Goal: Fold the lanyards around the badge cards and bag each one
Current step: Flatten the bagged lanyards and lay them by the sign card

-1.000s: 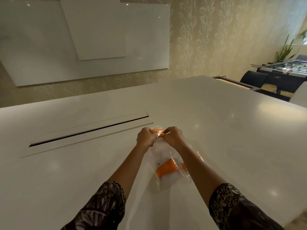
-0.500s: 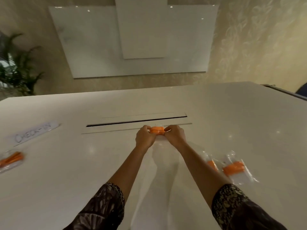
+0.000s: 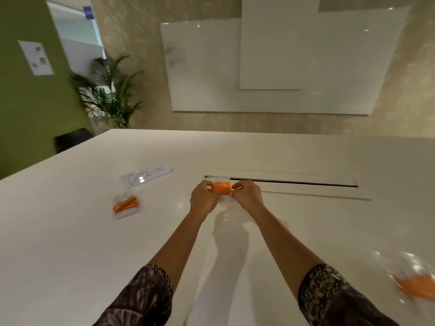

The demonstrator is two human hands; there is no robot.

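I hold a clear bag with a folded orange lanyard [image 3: 221, 187] between both hands, just above the white table [image 3: 70, 243]. My left hand [image 3: 203, 198] grips its left end and my right hand [image 3: 247, 196] grips its right end. The badge card inside is mostly hidden by my fingers. A bagged orange lanyard [image 3: 126, 205] lies on the table to the left. Another bagged lanyard [image 3: 414, 284] lies at the far right near the edge of view.
A paper sign with handwriting [image 3: 146, 178] lies beyond the left bag. A long cable slot [image 3: 294, 182] runs across the table just behind my hands. A potted plant [image 3: 110, 95] and a black chair [image 3: 70, 140] stand past the table's far left corner.
My view has swung to the left with my hands and the bag held out in front. The left bagged lanyard and sign have come nearer the middle; the right bags have slid to the frame edge.
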